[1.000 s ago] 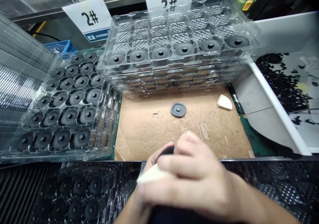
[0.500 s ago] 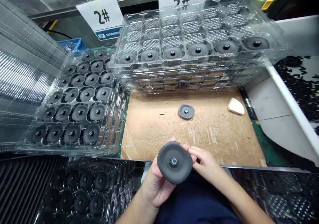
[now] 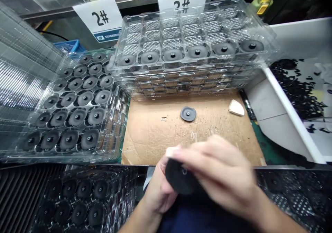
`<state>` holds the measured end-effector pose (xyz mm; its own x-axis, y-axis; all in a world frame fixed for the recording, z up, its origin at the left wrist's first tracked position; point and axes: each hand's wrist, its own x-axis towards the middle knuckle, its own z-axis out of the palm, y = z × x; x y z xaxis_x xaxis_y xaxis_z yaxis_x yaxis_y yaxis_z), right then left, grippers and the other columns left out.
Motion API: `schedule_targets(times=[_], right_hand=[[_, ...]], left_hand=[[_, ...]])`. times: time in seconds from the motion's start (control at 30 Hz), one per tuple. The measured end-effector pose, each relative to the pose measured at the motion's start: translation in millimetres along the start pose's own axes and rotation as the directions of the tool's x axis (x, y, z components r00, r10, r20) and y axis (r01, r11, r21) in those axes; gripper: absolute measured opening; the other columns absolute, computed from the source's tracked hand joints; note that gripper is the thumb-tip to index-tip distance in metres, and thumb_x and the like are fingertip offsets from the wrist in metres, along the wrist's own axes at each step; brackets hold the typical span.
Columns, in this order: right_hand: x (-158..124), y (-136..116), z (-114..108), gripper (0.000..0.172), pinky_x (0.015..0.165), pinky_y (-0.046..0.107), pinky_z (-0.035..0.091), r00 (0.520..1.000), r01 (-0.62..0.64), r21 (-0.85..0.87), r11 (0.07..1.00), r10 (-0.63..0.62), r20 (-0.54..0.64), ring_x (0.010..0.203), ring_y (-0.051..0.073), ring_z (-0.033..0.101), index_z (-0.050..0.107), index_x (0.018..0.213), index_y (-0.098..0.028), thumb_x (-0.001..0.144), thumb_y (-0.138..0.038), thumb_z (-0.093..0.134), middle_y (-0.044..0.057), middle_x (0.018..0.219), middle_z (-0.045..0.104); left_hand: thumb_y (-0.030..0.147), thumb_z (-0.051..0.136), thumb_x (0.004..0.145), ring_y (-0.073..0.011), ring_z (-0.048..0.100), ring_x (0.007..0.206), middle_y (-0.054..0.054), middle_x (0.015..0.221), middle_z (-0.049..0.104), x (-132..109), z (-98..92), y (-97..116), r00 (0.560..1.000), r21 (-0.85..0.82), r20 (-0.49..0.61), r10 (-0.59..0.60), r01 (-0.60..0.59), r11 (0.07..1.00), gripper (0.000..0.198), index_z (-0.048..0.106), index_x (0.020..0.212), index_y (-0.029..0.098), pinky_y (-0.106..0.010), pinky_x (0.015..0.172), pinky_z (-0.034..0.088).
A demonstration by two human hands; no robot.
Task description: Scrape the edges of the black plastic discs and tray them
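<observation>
My left hand [image 3: 157,188] grips a dark grey rubber disc [image 3: 178,177] with a small hub in its middle, held low over the near edge of the cardboard sheet [image 3: 145,132]. My right hand [image 3: 220,177] lies over the disc's right half, blurred by motion, its fingers stretched across the disc's face. A second, smaller-looking grey disc [image 3: 188,113] lies loose on the cardboard, apart from both hands. A white wedge-shaped piece [image 3: 235,108] rests at the cardboard's right side.
A stack of clear trays [image 3: 197,81] stands behind, its top tray holding one row of discs. A full clear tray [image 3: 70,105] sits at the left. Dark trays [image 3: 77,198] line the near edge. A white bin [image 3: 287,105] with black scraps is at the right.
Half a second ago the disc faced me uncovered with my right fingers at its edge; now my right hand has swept across it and hides most of it.
</observation>
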<state>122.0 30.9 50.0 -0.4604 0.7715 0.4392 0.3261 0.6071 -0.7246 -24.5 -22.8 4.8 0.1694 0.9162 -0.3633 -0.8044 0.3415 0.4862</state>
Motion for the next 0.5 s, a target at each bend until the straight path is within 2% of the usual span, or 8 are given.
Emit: schedule_targets(times=[0.03, 0.07, 0.13, 0.2, 0.27, 0.3, 0.4, 0.5], right_hand=[[1.0, -5.1, 0.7, 0.028, 0.064, 0.028, 0.045, 0.999, 0.037, -0.027, 0.999, -0.036, 0.013, 0.073, 0.014, 0.059, 0.062, 0.112, -0.016, 0.088, -0.008, 0.049, 0.005, 0.089, 0.069], [-0.1, -8.2, 0.9, 0.027, 0.061, 0.028, 0.044, 0.999, 0.018, -0.039, 0.999, -0.017, 0.035, 0.068, 0.014, 0.058, 0.063, 0.109, -0.013, 0.088, -0.007, 0.048, 0.006, 0.084, 0.069], [-7.5, -8.8, -1.3, 0.024, 0.059, 0.026, 0.044, 0.981, -0.119, 0.049, 0.992, 0.11, 0.16, 0.064, 0.013, 0.057, 0.066, 0.102, -0.016, 0.087, -0.009, 0.05, 0.003, 0.075, 0.067], [-19.0, -3.4, -5.3, 0.019, 0.061, 0.024, 0.047, 0.911, -0.282, 0.227, 0.932, 0.186, 0.369, 0.065, 0.012, 0.06, 0.069, 0.097, -0.022, 0.088, -0.015, 0.054, 0.0, 0.074, 0.068], [-31.9, 5.7, -7.8, 0.017, 0.062, 0.022, 0.049, 0.862, -0.407, 0.328, 0.853, 0.24, 0.447, 0.069, 0.012, 0.063, 0.07, 0.096, -0.026, 0.088, -0.024, 0.055, -0.001, 0.078, 0.07], [-38.0, 10.9, -7.9, 0.018, 0.062, 0.023, 0.05, 0.858, -0.453, 0.328, 0.829, 0.304, 0.415, 0.071, 0.013, 0.064, 0.071, 0.097, -0.027, 0.088, -0.028, 0.056, 0.0, 0.082, 0.071], [-52.7, 24.4, -5.2, 0.019, 0.069, 0.025, 0.053, 0.828, -0.56, 0.267, 0.784, 0.524, 0.198, 0.08, 0.017, 0.067, 0.072, 0.096, -0.027, 0.086, -0.033, 0.058, 0.003, 0.09, 0.072], [-55.7, 27.3, -4.3, 0.018, 0.067, 0.024, 0.053, 0.807, -0.575, 0.243, 0.781, 0.59, 0.012, 0.084, 0.018, 0.067, 0.071, 0.098, -0.028, 0.086, -0.032, 0.058, 0.002, 0.097, 0.072]], left_hand=[[0.036, 0.083, 0.052, -0.0161, 0.065, 0.099, 0.001, 0.104, 0.073, -0.3, -0.5, 1.1, 0.999, 0.027, -0.03, 0.018, -0.017, 1.0, 0.052, 0.07, 0.102, 0.026, -0.022, 0.089, 0.047], [0.036, 0.083, 0.051, -0.0157, 0.065, 0.099, 0.001, 0.105, 0.073, -0.5, -1.5, 2.7, 0.998, 0.047, -0.054, 0.03, -0.027, 0.999, 0.054, 0.069, 0.102, 0.027, -0.022, 0.089, 0.047], [0.036, 0.084, 0.049, -0.0165, 0.066, 0.098, 0.003, 0.108, 0.072, -0.9, -4.0, 6.4, 0.996, 0.056, -0.067, 0.054, -0.05, 0.997, 0.058, 0.068, 0.104, 0.03, -0.022, 0.088, 0.049], [0.034, 0.084, 0.051, -0.0188, 0.067, 0.099, 0.003, 0.11, 0.071, -1.1, -5.9, 9.4, 0.996, 0.034, -0.028, 0.082, -0.081, 0.996, 0.057, 0.067, 0.106, 0.031, -0.025, 0.089, 0.05], [0.029, 0.083, 0.057, -0.0196, 0.067, 0.1, 0.003, 0.11, 0.071, -0.8, -6.2, 10.6, 0.994, 0.005, 0.025, 0.103, -0.103, 0.995, 0.052, 0.067, 0.107, 0.03, -0.026, 0.09, 0.05], [0.026, 0.082, 0.059, -0.0194, 0.066, 0.101, 0.003, 0.11, 0.071, -0.5, -5.9, 10.6, 0.993, -0.011, 0.049, 0.108, -0.108, 0.994, 0.05, 0.067, 0.107, 0.03, -0.025, 0.091, 0.05], [0.019, 0.079, 0.063, -0.0198, 0.066, 0.102, 0.003, 0.112, 0.071, 0.2, -4.0, 9.3, 0.99, -0.047, 0.094, 0.106, -0.102, 0.994, 0.049, 0.066, 0.109, 0.029, -0.024, 0.09, 0.051], [0.017, 0.078, 0.063, -0.0211, 0.065, 0.104, 0.003, 0.112, 0.071, -0.3, -1.5, 8.3, 0.993, -0.053, 0.078, 0.093, -0.089, 0.995, 0.05, 0.065, 0.11, 0.029, -0.025, 0.09, 0.051]])
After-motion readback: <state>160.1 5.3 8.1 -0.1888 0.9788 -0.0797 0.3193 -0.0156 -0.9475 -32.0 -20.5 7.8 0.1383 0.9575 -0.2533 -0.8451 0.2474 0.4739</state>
